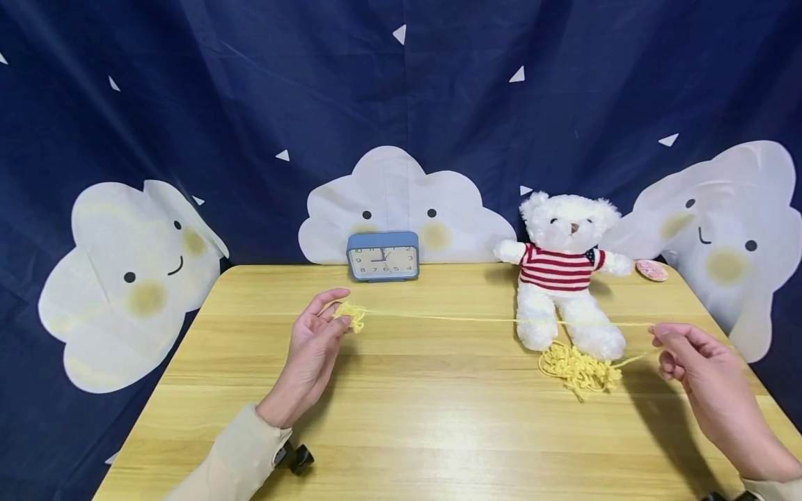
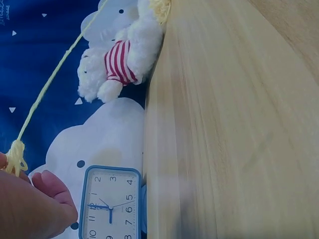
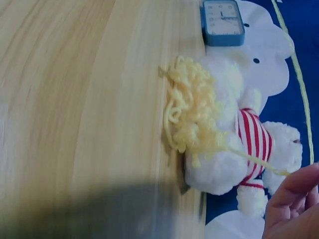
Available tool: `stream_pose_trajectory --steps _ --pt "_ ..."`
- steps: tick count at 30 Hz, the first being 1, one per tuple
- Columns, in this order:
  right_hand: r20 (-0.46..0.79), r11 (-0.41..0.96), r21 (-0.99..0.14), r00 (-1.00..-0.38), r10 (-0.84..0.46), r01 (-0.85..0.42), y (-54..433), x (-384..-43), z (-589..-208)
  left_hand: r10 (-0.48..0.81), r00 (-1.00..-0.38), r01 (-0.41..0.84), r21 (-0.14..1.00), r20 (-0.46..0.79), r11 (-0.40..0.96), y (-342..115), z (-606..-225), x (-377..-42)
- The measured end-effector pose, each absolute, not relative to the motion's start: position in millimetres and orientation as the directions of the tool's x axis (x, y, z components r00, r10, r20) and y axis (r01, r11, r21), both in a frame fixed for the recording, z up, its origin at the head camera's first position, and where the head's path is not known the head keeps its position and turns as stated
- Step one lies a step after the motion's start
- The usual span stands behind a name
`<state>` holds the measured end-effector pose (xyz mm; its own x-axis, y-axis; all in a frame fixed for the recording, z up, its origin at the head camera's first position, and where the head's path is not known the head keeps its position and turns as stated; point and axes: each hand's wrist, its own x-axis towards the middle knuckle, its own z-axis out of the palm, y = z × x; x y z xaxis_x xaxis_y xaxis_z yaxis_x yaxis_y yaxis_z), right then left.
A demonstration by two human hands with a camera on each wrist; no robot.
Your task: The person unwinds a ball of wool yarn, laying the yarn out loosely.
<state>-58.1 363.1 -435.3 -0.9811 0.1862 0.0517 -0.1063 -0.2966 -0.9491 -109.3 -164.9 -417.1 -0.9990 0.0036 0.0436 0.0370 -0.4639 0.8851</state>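
A small bunch of yellow yarn is pinched between thumb and fingers of my left hand, above the table's left half. From it a single strand runs taut to the right, passing in front of the teddy bear. My right hand pinches that strand between thumb and forefinger. A slack length leads from the right hand down to a loose, tangled yarn pile on the table by the bear's feet. In the right wrist view the tangled pile shows its many loops.
A white teddy bear in a red-striped shirt sits at the back right. The blue alarm clock stands at the table's back edge. A pink round object lies right of the bear. Behind hangs a dark blue curtain with clouds.
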Motion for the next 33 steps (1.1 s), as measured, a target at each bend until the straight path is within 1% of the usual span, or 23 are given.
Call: stream_pose_trajectory --steps 7,11,13,15,19,22,25,27,30,33 --pt "0.019 -0.293 -0.949 -0.949 0.316 -0.116 373 -54 -434 -0.018 -0.997 0.072 0.875 0.072 -0.479 -166 -416 -110" --pt "-0.009 -0.238 -0.968 -0.938 0.347 -0.079 377 -50 -439 -0.040 -0.996 0.088 0.868 0.078 -0.489 -166 -414 -110" --pt "-0.033 -0.183 -0.983 -0.941 0.336 -0.031 379 -48 -443 -0.051 -0.996 0.090 0.867 0.074 -0.490 -166 -414 -110" --pt "-0.082 -0.108 -0.993 -0.948 0.309 0.051 379 -47 -447 -0.053 -0.996 0.085 0.866 0.068 -0.493 -165 -414 -111" --pt "-0.193 0.075 -0.974 -0.959 0.209 0.213 377 -48 -453 -0.033 -0.998 0.070 0.867 0.062 -0.493 -163 -413 -111" --pt "-0.229 0.228 -0.938 -0.960 0.161 0.262 373 -50 -455 -0.015 -0.998 0.064 0.864 0.065 -0.500 -161 -413 -112" --pt "-0.241 0.311 -0.910 -0.960 0.143 0.275 370 -52 -457 -0.007 -0.998 0.064 0.858 0.070 -0.509 -159 -413 -111" --pt "-0.239 0.312 -0.911 -0.962 0.136 0.270 368 -52 -456 -0.002 -0.997 0.065 0.857 0.075 -0.512 -158 -413 -111" --pt "-0.211 0.254 -0.936 -0.966 0.149 0.244 366 -52 -454 0.010 -0.997 0.063 0.856 0.079 -0.514 -156 -413 -109" --pt "-0.145 0.148 -0.973 -0.968 0.203 0.177 361 -52 -450 0.024 -0.996 0.057 0.855 0.080 -0.515 -155 -412 -109"
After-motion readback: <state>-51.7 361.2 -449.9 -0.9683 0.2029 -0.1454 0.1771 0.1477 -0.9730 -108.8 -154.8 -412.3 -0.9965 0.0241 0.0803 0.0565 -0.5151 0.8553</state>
